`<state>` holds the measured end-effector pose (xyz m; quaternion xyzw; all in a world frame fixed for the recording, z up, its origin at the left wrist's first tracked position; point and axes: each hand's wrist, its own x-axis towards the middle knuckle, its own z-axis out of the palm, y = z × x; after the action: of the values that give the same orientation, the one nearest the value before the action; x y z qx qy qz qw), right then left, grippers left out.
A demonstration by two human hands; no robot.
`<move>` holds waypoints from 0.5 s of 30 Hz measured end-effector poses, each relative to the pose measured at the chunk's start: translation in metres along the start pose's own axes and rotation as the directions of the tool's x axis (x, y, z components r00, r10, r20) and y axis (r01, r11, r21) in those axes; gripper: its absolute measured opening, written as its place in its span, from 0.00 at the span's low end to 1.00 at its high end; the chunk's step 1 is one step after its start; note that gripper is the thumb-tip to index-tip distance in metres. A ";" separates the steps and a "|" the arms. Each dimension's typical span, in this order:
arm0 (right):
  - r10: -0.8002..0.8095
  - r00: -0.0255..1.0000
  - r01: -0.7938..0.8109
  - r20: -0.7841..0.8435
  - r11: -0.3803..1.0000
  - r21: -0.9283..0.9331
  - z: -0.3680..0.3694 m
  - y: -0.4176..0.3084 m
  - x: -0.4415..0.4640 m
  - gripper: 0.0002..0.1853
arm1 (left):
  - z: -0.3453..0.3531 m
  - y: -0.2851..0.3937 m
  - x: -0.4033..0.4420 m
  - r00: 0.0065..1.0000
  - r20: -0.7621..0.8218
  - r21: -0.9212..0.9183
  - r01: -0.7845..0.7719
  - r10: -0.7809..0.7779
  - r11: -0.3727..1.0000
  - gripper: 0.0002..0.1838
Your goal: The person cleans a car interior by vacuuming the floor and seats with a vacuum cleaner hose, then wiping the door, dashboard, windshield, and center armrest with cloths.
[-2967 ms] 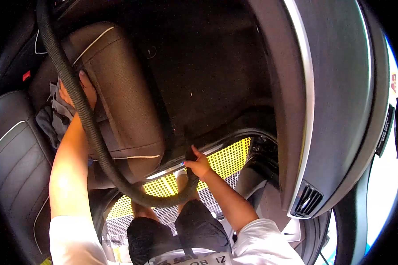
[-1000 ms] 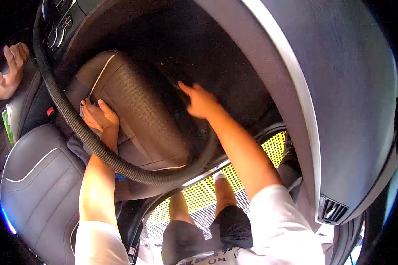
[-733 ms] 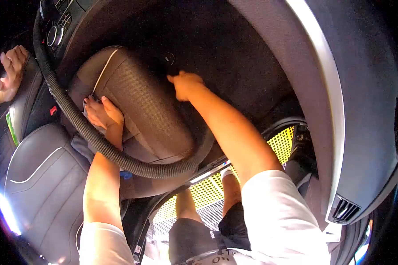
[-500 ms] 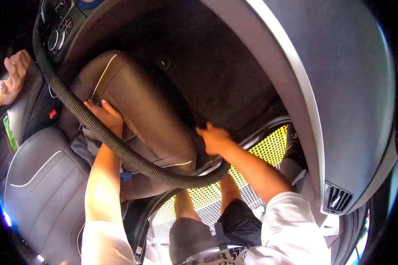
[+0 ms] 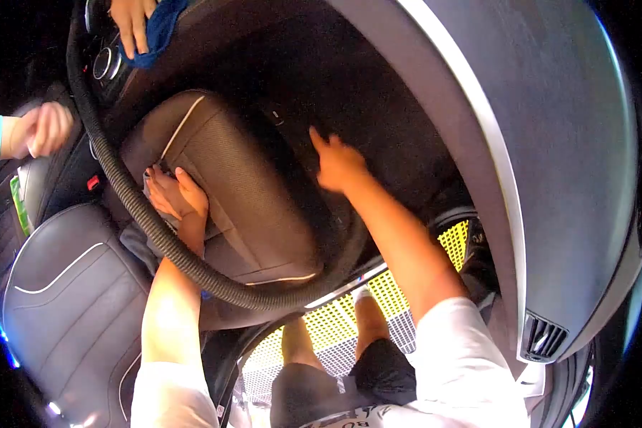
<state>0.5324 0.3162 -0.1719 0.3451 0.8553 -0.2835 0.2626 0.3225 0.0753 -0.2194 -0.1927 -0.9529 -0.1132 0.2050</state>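
Note:
My left hand (image 5: 177, 194) rests palm-down on the dark car seat cushion (image 5: 242, 192), fingers stretched out, with a bit of grey cloth at its edge. A ribbed black vacuum hose (image 5: 144, 210) passes over my left wrist and loops across the seat's front corner. It curves up under my right forearm towards my right hand (image 5: 341, 162), which is over the dark footwell carpet (image 5: 385, 121). That hand is closed round the hose's dark end, index finger extended forward; the nozzle is lost in shadow.
A co-worker's hand (image 5: 132, 25) presses a blue cloth (image 5: 153, 36) near the console knob (image 5: 107, 63). Another co-worker's hand (image 5: 46, 130) is blurred at the left. The open door panel (image 5: 571, 143) curves along the right. A yellow grating (image 5: 335, 321) lies below.
My right hand has moved up and deeper into the footwell, drawing the hose along. My left hand has shifted slightly. A co-worker's hand with a blue cloth has come into view at the top.

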 end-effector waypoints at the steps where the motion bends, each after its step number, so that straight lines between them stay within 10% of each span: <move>1: 0.010 1.000 -0.010 -0.018 1.000 -0.005 -0.006 -0.008 0.034 0.48 | 0.002 -0.002 -0.001 1.000 0.019 0.011 0.010 -0.011 1.000 0.34; 15: -0.109 0.971 0.105 0.213 0.994 0.030 0.041 -0.042 0.069 0.39 | -0.010 0.005 0.006 0.991 0.130 0.009 0.042 -0.043 0.999 0.33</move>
<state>0.4683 0.2941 -0.2324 0.2681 0.8368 -0.3408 0.3343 0.3235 0.0791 -0.2069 -0.1789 -0.9684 -0.1020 0.1406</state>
